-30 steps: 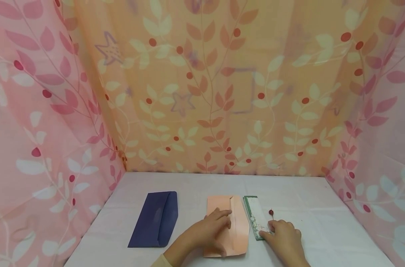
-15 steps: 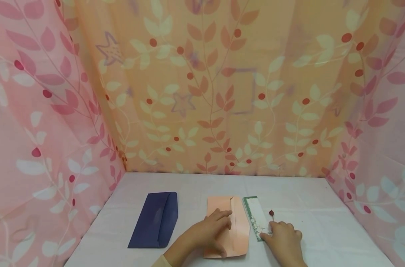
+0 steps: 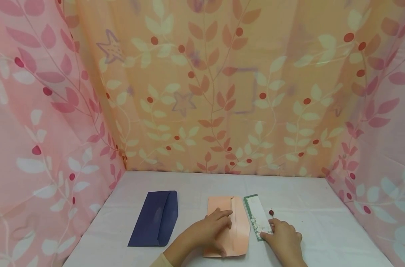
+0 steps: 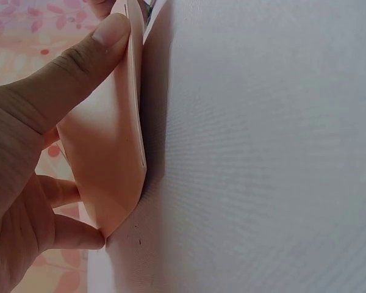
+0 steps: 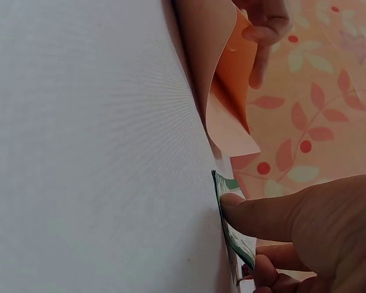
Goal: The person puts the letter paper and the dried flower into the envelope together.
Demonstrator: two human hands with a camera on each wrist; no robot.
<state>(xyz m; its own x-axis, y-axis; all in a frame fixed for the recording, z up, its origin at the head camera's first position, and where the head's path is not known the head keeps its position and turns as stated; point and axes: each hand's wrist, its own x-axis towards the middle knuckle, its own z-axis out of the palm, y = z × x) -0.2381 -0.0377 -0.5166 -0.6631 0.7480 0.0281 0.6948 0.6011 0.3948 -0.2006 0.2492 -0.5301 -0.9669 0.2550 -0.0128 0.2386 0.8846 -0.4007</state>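
Observation:
A peach envelope lies on the table with its flap towards the right and its mouth gaping. My left hand holds it across the body, the thumb at its near edge and the other fingers spread over it. To its right lies a narrow green-bordered card with white flowers printed on it. My right hand grips the card's near right corner, the thumb on the near edge and fingers at the right side. The card bows slightly. A small dark red round piece on a thin stem shows beside it.
A dark blue envelope lies to the left, its flap towards the right. White cloth covers the table. A patterned orange curtain hangs behind, with pink curtains at both sides.
The card has turned slightly under my right hand, its far end shifting a little. My left hand and both envelopes stay in place; the head view shifts marginally.

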